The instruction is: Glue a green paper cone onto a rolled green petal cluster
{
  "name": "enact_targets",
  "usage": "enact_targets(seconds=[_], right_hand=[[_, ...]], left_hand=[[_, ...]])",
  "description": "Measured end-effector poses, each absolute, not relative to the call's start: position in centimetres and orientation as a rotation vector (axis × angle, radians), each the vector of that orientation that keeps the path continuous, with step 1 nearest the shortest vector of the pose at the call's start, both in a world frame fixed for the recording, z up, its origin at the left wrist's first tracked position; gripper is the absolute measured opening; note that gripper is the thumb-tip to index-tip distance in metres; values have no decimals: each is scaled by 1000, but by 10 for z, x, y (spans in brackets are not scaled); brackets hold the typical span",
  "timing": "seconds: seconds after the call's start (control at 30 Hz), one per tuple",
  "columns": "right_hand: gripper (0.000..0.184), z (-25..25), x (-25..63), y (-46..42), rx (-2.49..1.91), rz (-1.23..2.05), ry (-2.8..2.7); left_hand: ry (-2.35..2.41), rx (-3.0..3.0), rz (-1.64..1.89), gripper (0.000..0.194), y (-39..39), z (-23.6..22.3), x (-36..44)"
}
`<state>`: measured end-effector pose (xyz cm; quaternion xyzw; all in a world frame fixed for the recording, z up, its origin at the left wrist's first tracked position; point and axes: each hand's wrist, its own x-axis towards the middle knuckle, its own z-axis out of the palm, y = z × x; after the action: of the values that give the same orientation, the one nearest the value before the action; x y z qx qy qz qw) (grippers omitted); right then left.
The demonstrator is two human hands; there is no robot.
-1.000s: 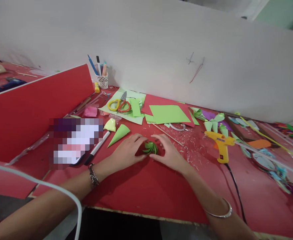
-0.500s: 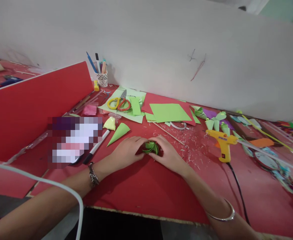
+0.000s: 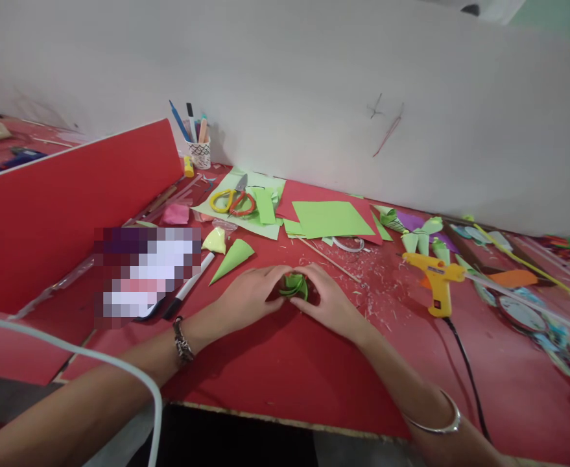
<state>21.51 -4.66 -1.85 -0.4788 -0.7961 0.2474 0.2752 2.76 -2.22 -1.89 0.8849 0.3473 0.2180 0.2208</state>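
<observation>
Between my two hands sits a small curled green paper piece (image 3: 294, 286), with several overlapping layers showing in the gap between thumbs and fingers. My left hand (image 3: 250, 292) curves round its left side, thumb tip at the lower edge. From the right, my right hand (image 3: 333, 301) closes round it in the same way, and the fingers of both hands meet at the far side. The paper's underside is hidden. Just beyond my left hand lies a light green paper cone (image 3: 233, 261) on the red table (image 3: 285, 376).
Scissors (image 3: 233, 202) lie on pale green paper. Green sheets (image 3: 332, 218), a thin stick (image 3: 331, 259) and paper scraps are farther back. A yellow glue gun (image 3: 436, 282) with a black cord stands right. A blurred phone (image 3: 148, 272) and a marker (image 3: 190, 285) lie left.
The fingers of both hands have drawn slightly closer together at the far side of the green paper. Otherwise the table looks the same, with a slight shift of view.
</observation>
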Motion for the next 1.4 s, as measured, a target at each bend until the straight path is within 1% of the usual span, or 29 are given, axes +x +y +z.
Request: enact_targets(seconds=[0.27,0.4,0.63,0.87,1.1,1.4], right_hand=[[36,-19,216,-46,-1308,639,-2130],[37,-19,217,-48,-1312,623,-2116],[38,-18,215,-50,-1360,630,-2119],[36,-17,214,-49,-1320,622,-2101],[37,-19,214,-50,-1318,618,-2101],[41,-18,214,-51,-1307,654,-2093]], left_hand=[[963,2358,619,30,-22,-13,26],[940,2357,658,29,-23,-13,27],[976,2325,518,24,-22,-13,27],[941,2353,621,27,-22,-15,27],[953,2379,581,25,-26,-10,27],[938,2410,654,40,-27,-12,27]])
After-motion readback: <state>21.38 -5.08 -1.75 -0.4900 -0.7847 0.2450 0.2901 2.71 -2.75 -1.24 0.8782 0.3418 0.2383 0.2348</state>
